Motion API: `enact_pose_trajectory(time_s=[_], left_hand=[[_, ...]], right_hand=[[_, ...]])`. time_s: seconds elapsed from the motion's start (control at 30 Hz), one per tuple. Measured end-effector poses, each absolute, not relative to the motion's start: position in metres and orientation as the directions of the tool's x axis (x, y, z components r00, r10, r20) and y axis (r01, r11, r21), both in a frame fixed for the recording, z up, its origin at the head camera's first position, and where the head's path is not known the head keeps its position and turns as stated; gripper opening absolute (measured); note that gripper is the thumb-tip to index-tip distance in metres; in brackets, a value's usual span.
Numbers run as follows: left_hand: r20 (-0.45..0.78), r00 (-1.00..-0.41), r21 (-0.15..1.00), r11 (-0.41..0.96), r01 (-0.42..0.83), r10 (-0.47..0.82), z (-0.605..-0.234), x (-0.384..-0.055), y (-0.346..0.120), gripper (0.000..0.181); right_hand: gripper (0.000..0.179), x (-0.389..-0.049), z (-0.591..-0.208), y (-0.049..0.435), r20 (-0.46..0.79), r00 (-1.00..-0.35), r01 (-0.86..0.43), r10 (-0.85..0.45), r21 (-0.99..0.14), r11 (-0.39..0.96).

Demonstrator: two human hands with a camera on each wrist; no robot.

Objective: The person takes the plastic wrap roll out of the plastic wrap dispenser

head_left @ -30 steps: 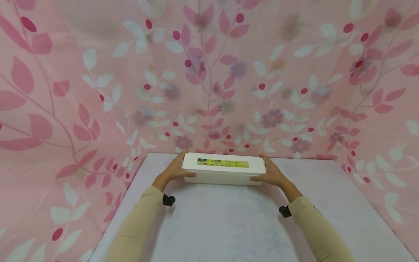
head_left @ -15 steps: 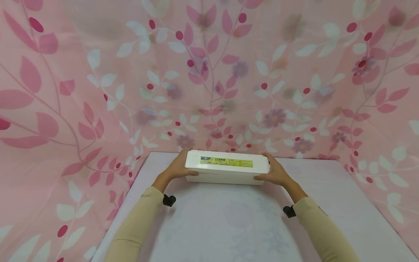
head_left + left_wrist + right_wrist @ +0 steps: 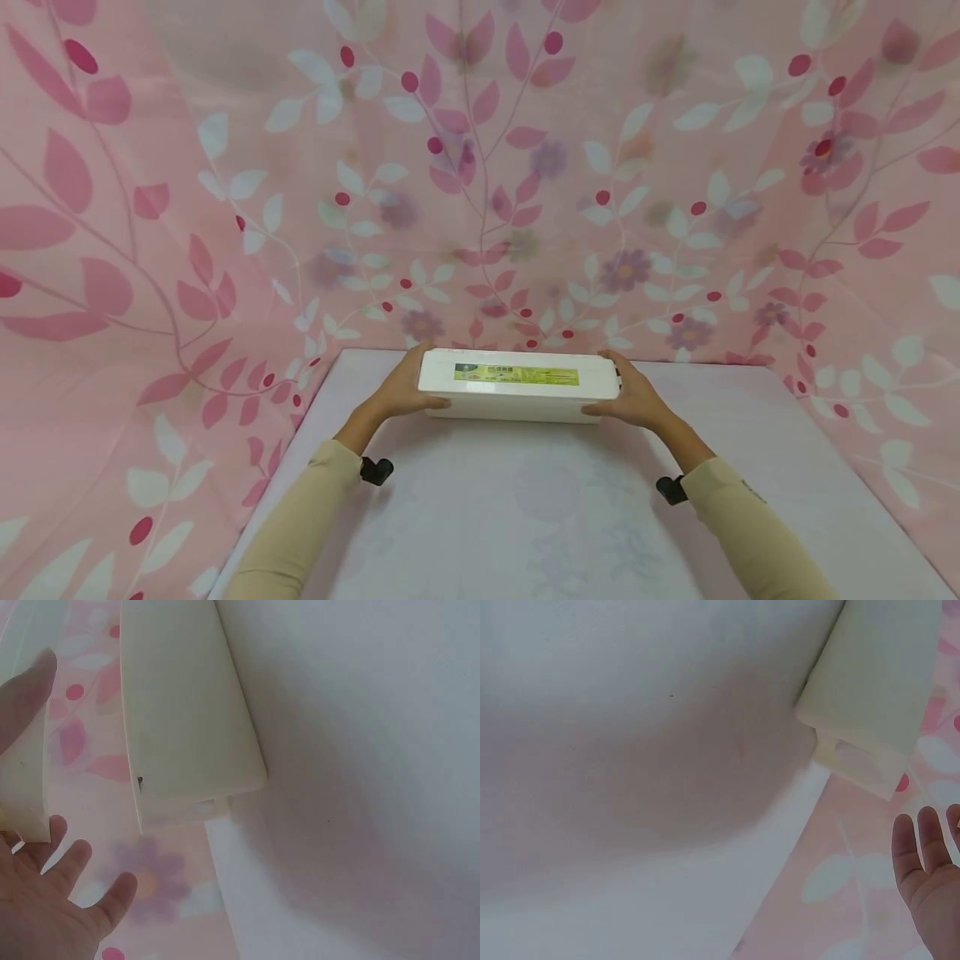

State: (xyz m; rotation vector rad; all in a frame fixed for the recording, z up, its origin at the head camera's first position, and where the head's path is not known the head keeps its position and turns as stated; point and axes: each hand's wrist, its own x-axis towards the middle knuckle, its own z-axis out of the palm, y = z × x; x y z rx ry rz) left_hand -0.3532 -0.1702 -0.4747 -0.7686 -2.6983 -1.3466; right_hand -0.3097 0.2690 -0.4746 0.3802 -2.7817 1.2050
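A long white cling film box stands near the table's far edge. Its lid [image 3: 525, 374], with a yellow-green label, is raised off the base [image 3: 517, 409]. My left hand [image 3: 401, 390] holds the lid's left end, thumb along the front. At the other end my right hand [image 3: 630, 400] holds it the same way. In the left wrist view a gap with pink cloth behind shows between the lid [image 3: 26, 780] and the base [image 3: 184, 705]. The right wrist view shows the base [image 3: 877, 675] apart from the right fingers. What is inside the base is hidden.
A pale cloth covers the table [image 3: 517, 517]. Pink floral cloth [image 3: 480, 167] hangs behind and at both sides. Small black wrist cameras sit at the left sleeve [image 3: 300, 525] and the right sleeve [image 3: 757, 533].
Both hands have lifted the lid upward off the base, and it looks larger in the head view. The forearms have moved slightly outward. The base appears to have stayed in place.
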Motion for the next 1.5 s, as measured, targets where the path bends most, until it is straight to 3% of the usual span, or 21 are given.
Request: enact_pose_trajectory(time_s=[0.27, 0.6, 1.0, 1.5], left_hand=[[0.223, -0.88, 0.717, 0.542, 0.439, 0.418, -0.471, -0.344, -0.179, 0.115], [0.236, -0.862, 0.683, 0.555, 0.476, 0.449, -0.474, -0.334, -0.19, 0.111], [0.217, -0.868, 0.607, 0.635, 0.478, 0.446, -0.475, -0.318, -0.194, 0.109], [0.179, -0.864, 0.624, 0.625, 0.469, 0.47, -0.483, -0.303, -0.199, 0.105]], right_hand=[[0.115, -0.301, -0.477, 0.269, 0.175, -0.965, -0.26, -0.193, -0.688, 0.677], [0.117, -0.289, -0.476, 0.268, 0.185, -0.957, -0.29, -0.224, -0.652, 0.701], [0.109, -0.278, -0.481, 0.265, 0.158, -0.959, -0.278, -0.234, -0.679, 0.68], [0.109, -0.263, -0.487, 0.263, 0.13, -0.955, -0.282, -0.268, -0.686, 0.671]])
